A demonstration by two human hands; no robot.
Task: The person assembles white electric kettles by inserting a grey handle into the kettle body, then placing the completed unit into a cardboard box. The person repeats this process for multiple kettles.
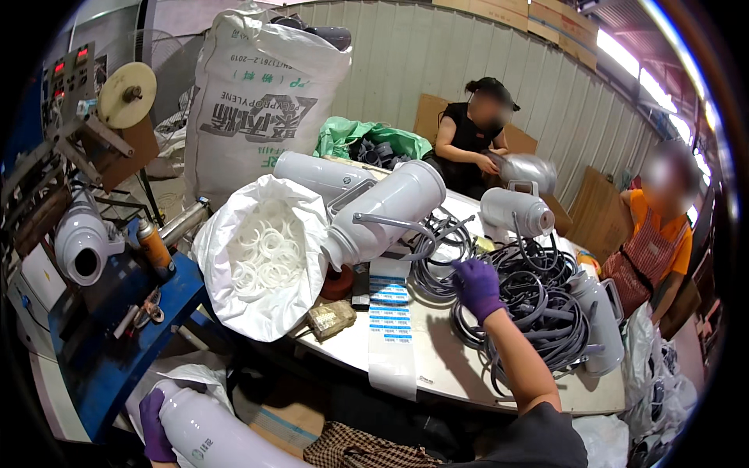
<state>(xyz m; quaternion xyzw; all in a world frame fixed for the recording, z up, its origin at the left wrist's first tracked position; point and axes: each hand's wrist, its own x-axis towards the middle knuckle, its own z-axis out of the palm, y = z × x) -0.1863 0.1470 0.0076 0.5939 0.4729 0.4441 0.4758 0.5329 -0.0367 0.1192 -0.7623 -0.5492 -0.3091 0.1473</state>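
Note:
My left hand (pixel 157 426), in a purple glove, grips the end of a long pale grey plastic tank (pixel 222 433) at the lower left, low beside the table. My right hand (pixel 478 290), also purple-gloved, reaches over coiled dark grey hoses (pixel 546 312) on the white table (pixel 437 366). Its fingers curl down among the hoses, and what they hold is hidden. Left of that hand, another pale grey tank (pixel 394 207) lies slanted, with a thin grey lever (pixel 382 221) across it. A strip of blue-and-white labels (pixel 389 312) hangs over the near edge.
A white sack of translucent rings (pixel 269 261) stands left of the table. More tanks lie at the back (pixel 312 170) and right (pixel 597 324). A blue machine bench (pixel 117 351) with a spray can (pixel 154 246) is at the left. Two people sit or stand beyond the table.

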